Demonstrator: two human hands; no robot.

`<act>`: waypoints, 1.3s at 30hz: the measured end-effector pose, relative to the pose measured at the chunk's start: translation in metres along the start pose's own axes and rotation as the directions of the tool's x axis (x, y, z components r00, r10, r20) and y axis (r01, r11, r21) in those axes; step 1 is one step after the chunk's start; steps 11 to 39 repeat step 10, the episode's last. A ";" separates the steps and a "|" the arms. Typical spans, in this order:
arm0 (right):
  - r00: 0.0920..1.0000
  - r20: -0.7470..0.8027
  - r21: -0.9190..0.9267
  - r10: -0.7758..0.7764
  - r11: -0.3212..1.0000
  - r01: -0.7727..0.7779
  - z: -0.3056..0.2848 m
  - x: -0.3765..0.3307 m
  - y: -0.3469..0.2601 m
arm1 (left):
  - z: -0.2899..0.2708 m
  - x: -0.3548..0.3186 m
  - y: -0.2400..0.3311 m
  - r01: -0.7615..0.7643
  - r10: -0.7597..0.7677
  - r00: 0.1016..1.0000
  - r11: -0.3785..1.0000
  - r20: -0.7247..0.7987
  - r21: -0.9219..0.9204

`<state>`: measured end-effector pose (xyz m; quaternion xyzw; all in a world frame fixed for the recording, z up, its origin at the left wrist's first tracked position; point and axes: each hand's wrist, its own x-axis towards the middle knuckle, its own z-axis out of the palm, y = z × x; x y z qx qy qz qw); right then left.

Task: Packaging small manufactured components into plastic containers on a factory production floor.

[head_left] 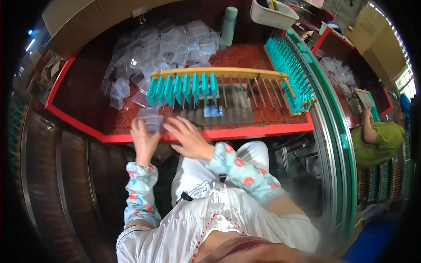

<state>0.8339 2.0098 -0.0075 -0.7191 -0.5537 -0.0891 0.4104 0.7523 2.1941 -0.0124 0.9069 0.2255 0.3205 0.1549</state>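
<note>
Fingers of our left hand [144, 136] grip a clear bag [151, 120] at the table's red edge [258, 130]; our right hand [189, 136] lies spread open beside it, below the rack [219, 72].

Teal pieces on the near wooden rack [219, 72]: eight
Wooden racks on the table: two
Green bottle [228, 25]: one
White bin [272, 15]: one
Clear plastic cases [166, 46]: a heap, too many to count
People in view: two

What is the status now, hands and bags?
Left hand holds a clear bag. Right hand open, fingers spread at the bench edge. Rack with teal pieces stands just behind.
</note>
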 end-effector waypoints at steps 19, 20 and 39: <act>0.993 -0.073 0.227 0.088 0.971 -0.070 0.021 -0.018 0.010 | 0.003 -0.067 0.006 0.610 0.056 0.628 -0.654 0.776 -0.447; 0.993 -0.073 0.227 0.088 0.971 -0.070 0.021 -0.018 0.010 | 0.003 -0.067 0.006 0.610 0.056 0.628 -0.654 0.776 -0.447; 0.993 -0.073 0.227 0.088 0.971 -0.070 0.021 -0.018 0.010 | 0.003 -0.067 0.006 0.610 0.056 0.628 -0.654 0.776 -0.447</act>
